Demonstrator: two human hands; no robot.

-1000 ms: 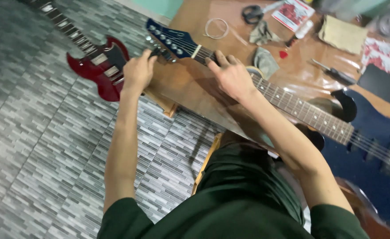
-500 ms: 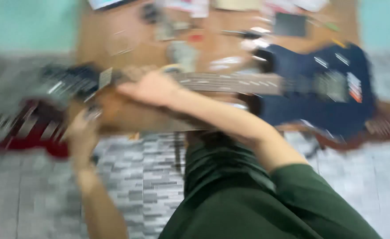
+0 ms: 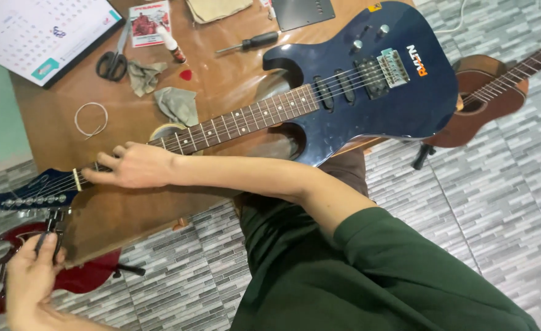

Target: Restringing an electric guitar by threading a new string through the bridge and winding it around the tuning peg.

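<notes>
- A dark blue electric guitar [image 3: 368,92] is lying flat on a brown wooden table [image 3: 234,79]; its body is reaching past the right end of the table, and its headstock [image 3: 34,193] is pointing to the left edge.
- The right hand [image 3: 137,165] is resting on the neck close to the nut, with the fingers bent and pressing down on the strings there, not closed around the neck.
- The left hand [image 3: 30,276] is sitting below the headstock, and its fingers are pinching a small dark tool [image 3: 53,232] at the tuning pegs.
- A red electric guitar [image 3: 68,279] is lying on the grey tiled floor under the left corner of the table, partly hidden by the left hand.
- A brown acoustic guitar [image 3: 485,92] is lying on the floor to the right, just beside the blue body.
- On the table behind the neck are lying a coil of string [image 3: 91,119], two grey cloths [image 3: 177,104], black scissors [image 3: 112,61], a red pick [image 3: 186,75] and a screwdriver [image 3: 249,43].
</notes>
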